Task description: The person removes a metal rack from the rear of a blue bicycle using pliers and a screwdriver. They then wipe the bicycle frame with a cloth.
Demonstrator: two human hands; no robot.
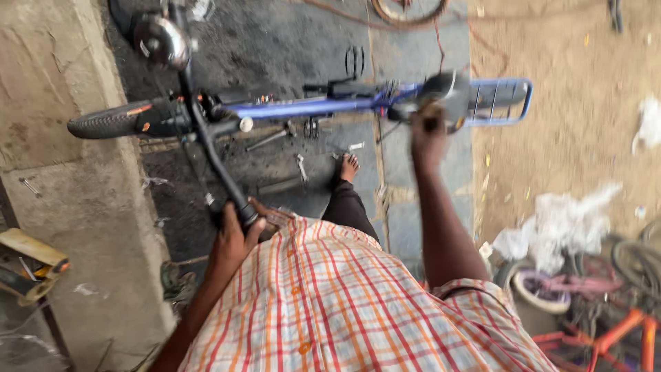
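The person stands over a blue bicycle that lies across the dark, oily floor, its front tyre reaching toward the concrete ledge along the floor's left edge and its blue rear rack pointing to the sandy ground on the right.

The left hand is wrapped around the near end of the black handlebar, fingers closed on the grip. The bar runs up and away from that hand to the stem, where a round chrome bell or lamp sits.

The right hand is stretched out to the dark saddle and rests on its near edge. It is blurred, so whether its fingers are closed on the saddle cannot be told.

Below the frame, 1 bare foot stands on the floor among scattered spanners and other small metal tools. The person wears an orange-and-white checked shirt and dark trousers.

At the floor's lower right corner lie crumpled white plastic, a spare tyre and an orange bicycle frame.
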